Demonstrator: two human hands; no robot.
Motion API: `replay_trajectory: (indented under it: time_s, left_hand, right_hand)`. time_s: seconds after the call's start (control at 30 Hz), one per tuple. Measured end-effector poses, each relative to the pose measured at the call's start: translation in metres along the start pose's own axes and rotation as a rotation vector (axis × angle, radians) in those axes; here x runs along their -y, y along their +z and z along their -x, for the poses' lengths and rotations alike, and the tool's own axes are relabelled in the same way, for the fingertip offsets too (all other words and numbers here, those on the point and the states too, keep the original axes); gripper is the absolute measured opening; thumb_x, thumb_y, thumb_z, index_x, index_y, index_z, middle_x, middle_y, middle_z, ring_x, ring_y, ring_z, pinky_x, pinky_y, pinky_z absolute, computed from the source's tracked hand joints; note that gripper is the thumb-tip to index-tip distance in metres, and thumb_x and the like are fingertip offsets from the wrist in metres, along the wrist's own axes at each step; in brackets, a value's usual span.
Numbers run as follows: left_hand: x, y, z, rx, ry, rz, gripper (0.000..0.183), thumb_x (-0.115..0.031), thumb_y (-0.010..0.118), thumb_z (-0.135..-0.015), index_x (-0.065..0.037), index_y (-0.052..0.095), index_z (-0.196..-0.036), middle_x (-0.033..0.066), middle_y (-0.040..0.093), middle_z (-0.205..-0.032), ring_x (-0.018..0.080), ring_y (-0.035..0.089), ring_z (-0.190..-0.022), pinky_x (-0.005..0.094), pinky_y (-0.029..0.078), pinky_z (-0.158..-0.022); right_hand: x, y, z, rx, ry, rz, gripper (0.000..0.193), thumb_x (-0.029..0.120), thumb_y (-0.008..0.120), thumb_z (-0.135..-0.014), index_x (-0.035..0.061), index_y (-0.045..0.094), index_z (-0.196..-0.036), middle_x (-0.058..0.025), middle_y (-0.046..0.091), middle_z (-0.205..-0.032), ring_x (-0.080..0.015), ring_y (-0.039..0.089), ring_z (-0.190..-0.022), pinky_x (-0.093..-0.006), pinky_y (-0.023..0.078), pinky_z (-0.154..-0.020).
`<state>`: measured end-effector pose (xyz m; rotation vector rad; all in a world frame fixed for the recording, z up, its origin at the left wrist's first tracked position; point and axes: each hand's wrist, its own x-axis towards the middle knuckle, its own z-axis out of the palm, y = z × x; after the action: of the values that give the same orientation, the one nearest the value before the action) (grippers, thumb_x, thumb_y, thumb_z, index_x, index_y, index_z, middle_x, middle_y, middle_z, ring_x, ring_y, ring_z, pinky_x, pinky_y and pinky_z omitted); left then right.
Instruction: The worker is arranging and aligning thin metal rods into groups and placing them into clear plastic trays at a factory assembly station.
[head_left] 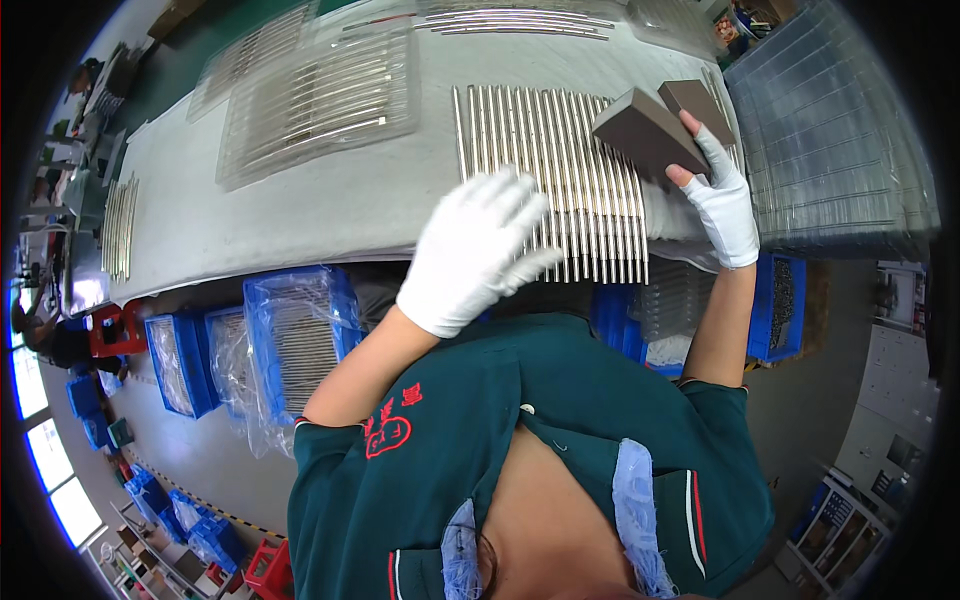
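A row of slim, shiny metal rods (580, 200) lies side by side on the table, their near ends at its front edge. Over the row's left part rests my left hand (475, 250), in a white glove, fingers stretched out; whether it presses on the rods cannot be told. My right hand (725, 205), in a white glove with bare thumb and fingertip, grips the right end of a grey-brown rectangular block (645, 130). The block is tilted over the far right of the row. A second grey-brown block (690, 97) sits just behind it.
Clear plastic trays of rods (320, 100) lie at the back left of the pale-covered table (190, 225). More rods (515, 22) lie at the far edge. Stacked clear trays (830, 150) stand at the right. Blue crates (262, 350) are below the table front.
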<state>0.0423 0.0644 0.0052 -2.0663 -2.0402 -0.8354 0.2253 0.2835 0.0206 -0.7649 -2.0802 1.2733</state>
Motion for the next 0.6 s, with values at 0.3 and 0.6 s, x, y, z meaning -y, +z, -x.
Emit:
replay_trajectory:
  time_s: [0.3,0.6]
  left_hand:
    - [0.028,-0.002,0.013,0.048,-0.162,-0.124,0.040,-0.039,0.066,-0.078,-0.014,0.062,-0.108,0.0241,0.059,-0.104,0.0406,0.056,-0.104,0.0440,0.046,-0.086]
    - [0.027,0.002,0.016,0.038,-0.186,-0.161,0.040,-0.040,0.064,-0.079,-0.015,0.062,-0.111,0.0253,0.058,-0.108,0.0410,0.055,-0.106,0.0436,0.046,-0.088]
  right_hand:
    - [-0.001,0.016,-0.017,0.364,-0.006,-0.108,0.051,-0.004,0.063,-0.079,0.0107,0.055,-0.127,-0.0074,0.058,-0.124,-0.0179,0.057,-0.110,-0.0278,0.045,-0.093]
    - [0.016,0.035,-0.027,0.430,0.117,-0.175,0.051,-0.008,0.059,-0.079,0.0068,0.053,-0.128,-0.0078,0.059,-0.122,-0.0141,0.054,-0.113,-0.0276,0.045,-0.098]
